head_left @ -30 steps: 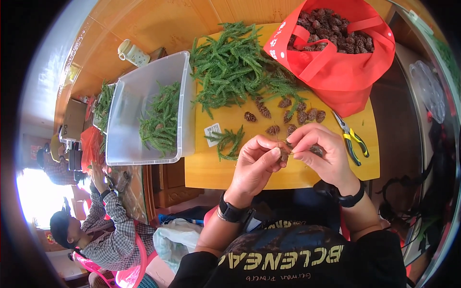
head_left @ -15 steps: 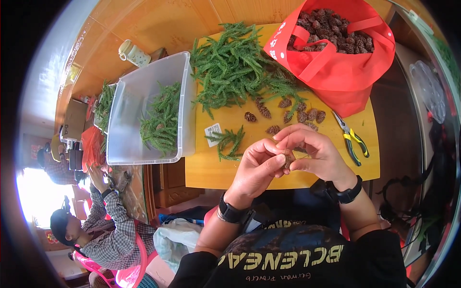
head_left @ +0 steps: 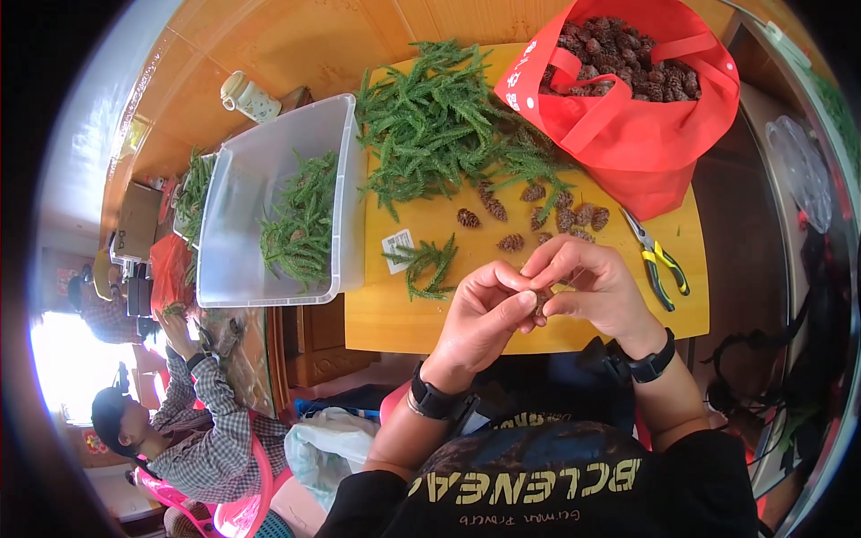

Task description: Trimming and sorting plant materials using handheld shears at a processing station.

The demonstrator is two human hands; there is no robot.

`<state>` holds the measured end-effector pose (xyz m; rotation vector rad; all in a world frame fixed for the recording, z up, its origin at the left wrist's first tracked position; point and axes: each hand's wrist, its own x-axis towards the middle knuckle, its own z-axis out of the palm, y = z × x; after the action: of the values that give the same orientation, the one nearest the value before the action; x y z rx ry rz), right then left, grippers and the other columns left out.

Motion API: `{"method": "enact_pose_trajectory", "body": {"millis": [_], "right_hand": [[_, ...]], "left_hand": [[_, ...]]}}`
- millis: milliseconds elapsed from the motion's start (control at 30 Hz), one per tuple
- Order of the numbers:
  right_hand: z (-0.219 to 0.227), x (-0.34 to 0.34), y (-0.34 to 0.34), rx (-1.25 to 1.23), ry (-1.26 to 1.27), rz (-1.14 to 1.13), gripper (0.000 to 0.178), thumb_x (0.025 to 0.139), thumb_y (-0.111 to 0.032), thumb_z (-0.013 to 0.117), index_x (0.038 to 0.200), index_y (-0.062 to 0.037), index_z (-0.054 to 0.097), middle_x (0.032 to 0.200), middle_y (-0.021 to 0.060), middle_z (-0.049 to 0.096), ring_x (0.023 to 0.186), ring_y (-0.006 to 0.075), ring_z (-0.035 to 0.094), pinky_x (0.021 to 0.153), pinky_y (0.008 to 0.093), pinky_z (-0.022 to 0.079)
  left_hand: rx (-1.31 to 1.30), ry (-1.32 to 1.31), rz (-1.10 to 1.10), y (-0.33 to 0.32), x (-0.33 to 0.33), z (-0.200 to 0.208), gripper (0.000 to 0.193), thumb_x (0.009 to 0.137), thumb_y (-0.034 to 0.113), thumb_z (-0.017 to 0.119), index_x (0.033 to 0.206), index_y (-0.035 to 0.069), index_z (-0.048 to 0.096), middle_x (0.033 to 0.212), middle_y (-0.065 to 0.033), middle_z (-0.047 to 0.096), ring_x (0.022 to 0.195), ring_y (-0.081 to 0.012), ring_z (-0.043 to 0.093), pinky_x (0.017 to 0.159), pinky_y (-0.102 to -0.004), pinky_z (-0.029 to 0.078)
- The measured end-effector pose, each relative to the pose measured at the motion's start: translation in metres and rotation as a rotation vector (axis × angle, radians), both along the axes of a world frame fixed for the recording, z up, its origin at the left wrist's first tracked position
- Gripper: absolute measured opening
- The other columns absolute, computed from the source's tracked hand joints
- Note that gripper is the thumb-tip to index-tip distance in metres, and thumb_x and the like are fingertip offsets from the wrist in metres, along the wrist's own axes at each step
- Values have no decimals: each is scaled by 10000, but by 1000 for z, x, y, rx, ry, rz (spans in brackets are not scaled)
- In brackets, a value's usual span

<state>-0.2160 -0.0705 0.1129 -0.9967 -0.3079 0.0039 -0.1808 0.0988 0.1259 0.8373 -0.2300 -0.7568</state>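
Close together over the front of the yellow table [head_left: 395,327], both my hands are closed at the fingertips. My left hand [head_left: 484,314] pinches a small brown pine cone [head_left: 542,303], mostly covered by fingers. My right hand [head_left: 592,285] grips the same cone from the other side, thumb and fingers pressed together; whether it also holds a thin wire I cannot make out. Just beyond lie several loose pine cones [head_left: 511,243]. A small green sprig [head_left: 430,269], bent into an arch, lies left of them beside a white label [head_left: 396,247].
A heap of green sprigs [head_left: 426,125] covers the table's far side. At back right stands a red bag [head_left: 637,152] full of pine cones. Pliers [head_left: 659,264] with yellow-black handles lie at right. A clear bin [head_left: 238,224] holds more sprigs. Another person [head_left: 211,430] sits at left.
My right-hand fingers have shifted slightly and closed in around the pine cone; my left hand has barely moved. At left, the other person's hands now have something green near them.
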Motion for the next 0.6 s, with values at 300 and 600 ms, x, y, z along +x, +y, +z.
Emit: {"method": "enact_pose_trajectory", "body": {"millis": [300, 600], "right_hand": [[0, 5, -7, -80, -109, 66, 164, 778, 62, 633, 934, 24, 599, 1072, 122, 552, 859, 162, 603, 749, 270, 518], [5, 3, 1, 7, 38, 52, 153, 763, -85, 707, 845, 3, 613, 989, 111, 572, 874, 177, 586, 736, 291, 518]], "left_hand": [[-49, -39, -38, 4, 0, 3, 66, 861, 36, 592, 921, 34, 565, 845, -102, 622, 721, -135, 593, 601, -225, 472], [-35, -57, -14, 6, 1, 0, 88, 849, 38, 612, 910, 31, 548, 841, -97, 618, 724, -139, 598, 602, -226, 472]]}}
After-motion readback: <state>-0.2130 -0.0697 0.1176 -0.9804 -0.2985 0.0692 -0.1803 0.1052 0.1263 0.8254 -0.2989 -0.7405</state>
